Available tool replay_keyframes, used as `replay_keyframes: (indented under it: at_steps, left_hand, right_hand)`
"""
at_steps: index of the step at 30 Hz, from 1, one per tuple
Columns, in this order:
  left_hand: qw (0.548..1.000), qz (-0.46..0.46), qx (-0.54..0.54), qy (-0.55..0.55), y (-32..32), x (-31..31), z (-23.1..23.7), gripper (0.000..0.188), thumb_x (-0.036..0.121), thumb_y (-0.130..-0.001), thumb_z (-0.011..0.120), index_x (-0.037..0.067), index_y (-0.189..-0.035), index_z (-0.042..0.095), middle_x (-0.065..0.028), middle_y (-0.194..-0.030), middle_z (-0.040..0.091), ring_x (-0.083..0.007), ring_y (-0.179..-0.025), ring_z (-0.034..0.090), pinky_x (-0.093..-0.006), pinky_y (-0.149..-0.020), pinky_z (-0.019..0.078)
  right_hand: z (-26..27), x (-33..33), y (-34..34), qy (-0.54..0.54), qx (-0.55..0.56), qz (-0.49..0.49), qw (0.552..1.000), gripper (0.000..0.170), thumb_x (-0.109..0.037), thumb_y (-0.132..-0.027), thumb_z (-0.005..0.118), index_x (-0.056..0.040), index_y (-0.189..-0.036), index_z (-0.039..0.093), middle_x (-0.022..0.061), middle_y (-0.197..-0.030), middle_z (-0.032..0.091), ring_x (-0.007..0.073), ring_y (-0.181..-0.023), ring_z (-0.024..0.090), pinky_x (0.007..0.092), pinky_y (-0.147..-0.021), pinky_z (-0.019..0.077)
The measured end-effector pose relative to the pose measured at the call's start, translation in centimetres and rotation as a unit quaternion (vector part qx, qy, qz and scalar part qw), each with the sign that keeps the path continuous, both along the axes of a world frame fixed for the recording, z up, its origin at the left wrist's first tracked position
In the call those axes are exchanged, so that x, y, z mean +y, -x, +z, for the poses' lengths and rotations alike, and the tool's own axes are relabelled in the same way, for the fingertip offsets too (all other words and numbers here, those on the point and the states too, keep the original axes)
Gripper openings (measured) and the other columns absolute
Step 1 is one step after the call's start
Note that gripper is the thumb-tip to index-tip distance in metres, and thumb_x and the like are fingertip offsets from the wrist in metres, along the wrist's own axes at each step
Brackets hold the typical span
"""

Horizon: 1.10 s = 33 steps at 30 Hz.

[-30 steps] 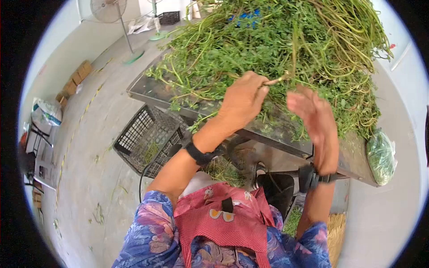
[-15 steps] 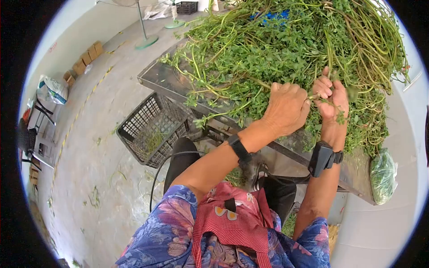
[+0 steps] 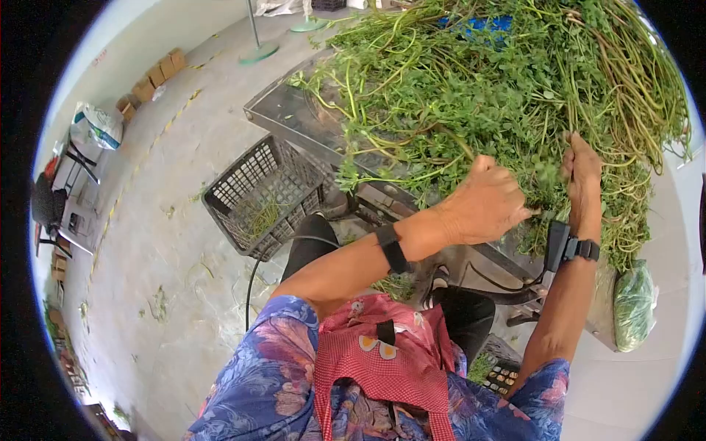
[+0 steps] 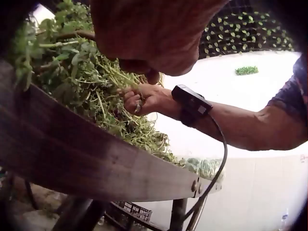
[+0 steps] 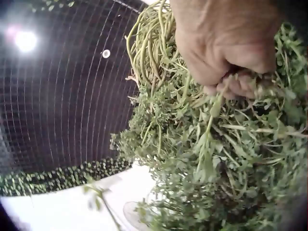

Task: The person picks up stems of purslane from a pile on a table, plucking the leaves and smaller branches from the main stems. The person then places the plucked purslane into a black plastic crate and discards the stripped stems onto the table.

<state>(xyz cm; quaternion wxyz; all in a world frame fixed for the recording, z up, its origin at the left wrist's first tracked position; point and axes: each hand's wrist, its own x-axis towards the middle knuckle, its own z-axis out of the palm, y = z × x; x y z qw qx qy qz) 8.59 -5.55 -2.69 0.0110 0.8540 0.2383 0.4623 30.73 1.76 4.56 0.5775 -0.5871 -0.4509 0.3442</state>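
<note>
A thick heap of leafy green stems covers the table. My left hand is curled in a fist over the table's near edge and grips a stem, whose brownish length runs up from the fist while a short end pokes out by the thumb. To its right, my right hand reaches into the heap's near side. In the right wrist view its curled fingers pinch a leafy stem that hangs below them. A ring shows on the right hand in the left wrist view.
Below the dark table edge, a black plastic crate with a few stems stands on the floor. A bag of greens sits at the table's right corner. Cables run from the wrist cameras. Cardboard boxes line the wall.
Both hands have moved right and apart; the left pulled back toward the body, the right went up into the heap. A second ago the right hand was open; now its fingers grip a stem.
</note>
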Motion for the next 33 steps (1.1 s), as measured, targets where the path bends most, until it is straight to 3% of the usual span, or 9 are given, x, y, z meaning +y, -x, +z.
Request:
replay_keyframes:
  at_steps: [2,4,5,7,10,21,26,30,33]
  left_hand:
    - [0.999,-0.004,0.052,0.014,0.0,-0.3,-0.2,0.020,0.027,-0.083,0.056,0.007,-0.080,0.057,-0.0059,-0.079,0.053,-0.0237,-0.087,0.050,-0.0459,-0.086,0.0287]
    - [0.997,0.070,0.013,-0.026,-0.2,-1.1,-0.7,0.034,0.030,-0.080,0.059,0.009,-0.106,0.058,-0.0049,-0.109,0.055,-0.0242,-0.112,0.043,-0.0526,-0.098,0.0182]
    - [0.997,0.069,0.016,-0.027,0.0,-1.3,-0.9,0.034,0.030,-0.080,0.059,0.009,-0.106,0.058,-0.0049,-0.109,0.055,-0.0242,-0.112,0.043,-0.0526,-0.098,0.0182]
    - [0.994,0.093,0.052,-0.019,1.2,-2.2,-1.2,0.057,0.032,-0.077,0.062,0.014,-0.129,0.045,-0.0036,-0.134,0.041,-0.0278,-0.130,0.028,-0.0569,-0.102,0.0066]
    - [0.988,0.142,0.059,-0.026,1.7,-2.8,-1.8,0.066,0.033,-0.076,0.063,0.015,-0.134,0.039,-0.0048,-0.142,0.032,-0.0316,-0.134,0.020,-0.0555,-0.102,0.0052]
    - [0.985,0.169,0.021,-0.004,3.4,-3.7,-2.4,0.064,0.022,-0.077,0.065,0.012,-0.134,0.039,-0.0058,-0.142,0.035,-0.0317,-0.133,0.022,-0.0523,-0.103,0.0043]
    - [0.991,0.128,-0.026,0.002,3.8,-3.7,-2.6,0.053,0.020,-0.080,0.062,0.007,-0.128,0.044,-0.0126,-0.130,0.044,-0.0301,-0.118,0.041,-0.0439,-0.093,0.0276]
    - [0.984,0.097,-0.120,0.087,3.8,-4.2,-2.0,0.037,0.020,-0.085,0.058,0.003,-0.117,0.053,-0.0148,-0.120,0.051,-0.0304,-0.109,0.047,-0.0404,-0.089,0.0319]
    - [0.989,0.070,-0.100,0.086,3.7,-4.2,-2.3,0.034,0.020,-0.087,0.056,0.001,-0.115,0.054,-0.0160,-0.110,0.057,-0.0310,-0.100,0.053,-0.0391,-0.086,0.0370]
  right_hand:
    - [-0.8,-0.2,0.2,-0.015,0.000,0.028,1.000,0.027,-0.027,-0.093,0.050,-0.0033,-0.101,0.060,-0.0063,-0.055,0.036,0.0066,-0.042,0.031,0.0239,-0.039,0.0254]
    - [-0.7,-1.8,0.8,-0.023,0.013,0.039,0.999,0.027,-0.027,-0.093,0.051,-0.0033,-0.102,0.060,-0.0067,-0.053,0.035,0.0064,-0.041,0.030,0.0235,-0.039,0.0245]
    - [-0.6,-2.4,1.1,-0.031,0.023,0.047,0.998,0.027,-0.027,-0.093,0.051,-0.0033,-0.102,0.060,-0.0072,-0.052,0.034,0.0061,-0.040,0.029,0.0231,-0.038,0.0236]
    - [-0.7,-3.4,2.2,-0.033,0.024,0.036,0.999,0.030,-0.028,-0.092,0.051,-0.0025,-0.107,0.057,-0.0094,-0.053,0.030,0.0048,-0.040,0.025,0.0221,-0.036,0.0209]
    - [0.2,-4.5,2.5,-0.053,0.015,0.013,0.998,0.030,-0.027,-0.092,0.051,-0.0011,-0.107,0.057,-0.0092,-0.052,0.029,0.0039,-0.040,0.024,0.0212,-0.037,0.0205]
    - [0.5,-8.0,3.5,-0.050,0.152,0.087,0.983,0.028,-0.024,-0.093,0.049,0.0007,-0.104,0.057,-0.0091,-0.050,0.026,0.0028,-0.040,0.022,0.0205,-0.037,0.0182]
    - [1.1,-10.2,3.8,-0.054,0.265,0.095,0.958,0.028,-0.024,-0.094,0.048,0.0014,-0.104,0.055,-0.0084,-0.052,0.025,0.0035,-0.040,0.021,0.0203,-0.036,0.0163]
    - [-0.7,-12.3,5.3,-0.035,0.341,0.089,0.935,0.027,-0.025,-0.094,0.047,0.0007,-0.100,0.055,-0.0077,-0.051,0.026,0.0034,-0.040,0.022,0.0203,-0.035,0.0182]
    - [-2.6,-15.3,7.9,0.028,0.368,0.119,0.922,0.027,-0.024,-0.095,0.046,0.0008,-0.097,0.056,-0.0066,-0.050,0.033,0.0040,-0.038,0.025,0.0198,-0.033,0.0199]
